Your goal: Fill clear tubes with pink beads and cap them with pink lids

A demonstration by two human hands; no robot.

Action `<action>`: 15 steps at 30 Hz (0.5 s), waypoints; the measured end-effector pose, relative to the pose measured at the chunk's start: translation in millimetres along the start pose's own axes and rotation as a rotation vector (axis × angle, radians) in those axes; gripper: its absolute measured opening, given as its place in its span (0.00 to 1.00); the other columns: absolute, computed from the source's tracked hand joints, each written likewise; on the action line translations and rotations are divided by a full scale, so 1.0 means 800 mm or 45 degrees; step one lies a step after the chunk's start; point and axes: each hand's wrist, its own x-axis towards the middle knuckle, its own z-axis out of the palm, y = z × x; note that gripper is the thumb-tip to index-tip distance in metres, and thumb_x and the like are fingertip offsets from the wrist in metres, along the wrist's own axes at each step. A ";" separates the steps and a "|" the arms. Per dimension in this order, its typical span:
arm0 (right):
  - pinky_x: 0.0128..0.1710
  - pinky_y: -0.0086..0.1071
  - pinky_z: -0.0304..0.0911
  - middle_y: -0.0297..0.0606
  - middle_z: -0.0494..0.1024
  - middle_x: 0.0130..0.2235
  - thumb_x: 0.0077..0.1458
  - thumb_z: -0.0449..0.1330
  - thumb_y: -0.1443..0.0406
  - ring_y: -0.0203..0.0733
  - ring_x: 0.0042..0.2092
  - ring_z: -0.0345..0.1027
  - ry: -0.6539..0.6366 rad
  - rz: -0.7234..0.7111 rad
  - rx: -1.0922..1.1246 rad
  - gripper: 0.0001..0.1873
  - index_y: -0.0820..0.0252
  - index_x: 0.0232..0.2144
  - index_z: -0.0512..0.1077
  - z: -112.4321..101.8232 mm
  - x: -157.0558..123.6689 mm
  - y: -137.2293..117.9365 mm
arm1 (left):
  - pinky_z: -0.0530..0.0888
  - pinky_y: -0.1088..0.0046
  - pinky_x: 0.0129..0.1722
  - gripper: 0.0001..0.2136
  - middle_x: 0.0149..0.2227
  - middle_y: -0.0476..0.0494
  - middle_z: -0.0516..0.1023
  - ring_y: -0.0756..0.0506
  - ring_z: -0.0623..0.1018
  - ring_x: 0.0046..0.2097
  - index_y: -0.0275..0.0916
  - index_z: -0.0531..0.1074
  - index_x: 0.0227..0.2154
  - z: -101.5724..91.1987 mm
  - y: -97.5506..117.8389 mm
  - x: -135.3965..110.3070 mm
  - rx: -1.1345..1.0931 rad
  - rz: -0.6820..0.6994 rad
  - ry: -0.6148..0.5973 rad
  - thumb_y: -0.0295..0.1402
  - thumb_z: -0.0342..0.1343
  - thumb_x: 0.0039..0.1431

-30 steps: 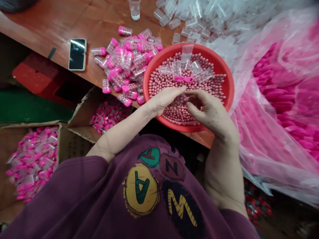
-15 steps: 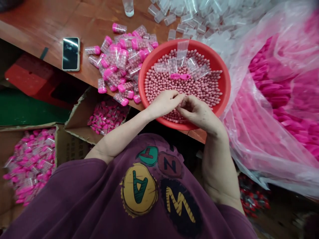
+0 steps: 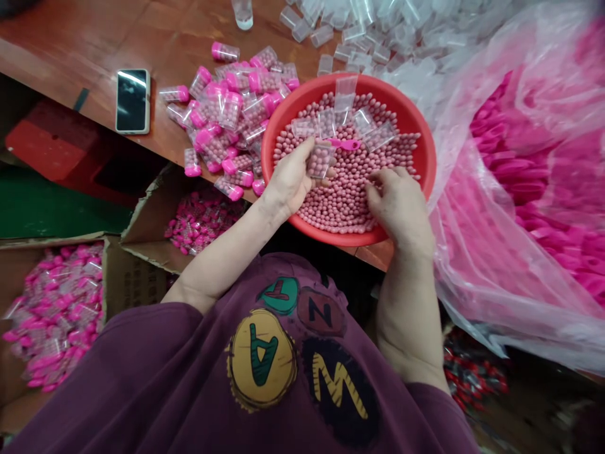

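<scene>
- Wearing a plum sweatshirt (image 3: 265, 359) with large printed letters, the person sits close against the bench, forearms bare
- Hands apart: the left hand (image 3: 288, 183) pinches a clear vial (image 3: 320, 159) between thumb and fingers above the beads, while the right hand (image 3: 399, 205) lies spread, fingertips down among them; whether it holds any, I cannot tell
- The vial is a smooth, thin-walled plastic tube, and what lies inside it is hard to make out
- Round, matte pink beads (image 3: 347, 205) lie loose in a red plastic basin (image 3: 429, 165), right at the bench edge
- A forearm bumping the rim could tip the basin and send the beads rolling, and a tight pinch could crack the vial
- A few clear vials (image 3: 345, 94) and a small pink plastic piece (image 3: 347, 144) rest on the beads
- Bead-filled vials with pink caps (image 3: 222, 139) lie heaped on the brown bench (image 3: 70, 57), beside a phone (image 3: 133, 101)
- Lower left, a cardboard box (image 3: 135, 284) holds more capped vials
- To the right, a glossy clear bag (image 3: 520, 252) bulges with pink parts
- Farthest off are empty clear tubes (image 3: 350, 31) and a drinking glass (image 3: 243, 12)
</scene>
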 end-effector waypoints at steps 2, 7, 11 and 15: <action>0.59 0.54 0.76 0.58 0.85 0.57 0.70 0.58 0.63 0.61 0.55 0.80 0.043 -0.035 0.041 0.16 0.60 0.50 0.83 0.005 0.002 0.005 | 0.87 0.60 0.55 0.20 0.50 0.37 0.88 0.36 0.89 0.59 0.39 0.78 0.62 -0.001 -0.001 -0.001 -0.032 0.017 -0.009 0.44 0.47 0.86; 0.59 0.53 0.77 0.51 0.88 0.51 0.68 0.59 0.66 0.58 0.53 0.83 0.174 -0.118 0.252 0.12 0.54 0.45 0.84 0.010 0.018 0.010 | 0.85 0.68 0.56 0.15 0.54 0.38 0.88 0.41 0.87 0.61 0.37 0.81 0.53 -0.006 -0.006 -0.007 -0.068 0.299 0.042 0.40 0.51 0.84; 0.56 0.49 0.80 0.45 0.90 0.47 0.68 0.61 0.64 0.55 0.49 0.85 0.259 -0.173 0.471 0.11 0.53 0.45 0.84 0.012 0.025 0.001 | 0.82 0.73 0.42 0.18 0.46 0.40 0.90 0.41 0.90 0.52 0.38 0.83 0.55 -0.002 -0.006 -0.012 0.005 0.075 -0.086 0.40 0.49 0.84; 0.58 0.50 0.80 0.45 0.90 0.49 0.71 0.59 0.63 0.55 0.50 0.85 0.320 -0.250 0.499 0.14 0.54 0.49 0.85 0.017 0.037 -0.004 | 0.75 0.74 0.31 0.21 0.42 0.37 0.90 0.42 0.90 0.44 0.36 0.84 0.56 0.003 -0.002 -0.013 0.064 -0.133 -0.177 0.43 0.48 0.86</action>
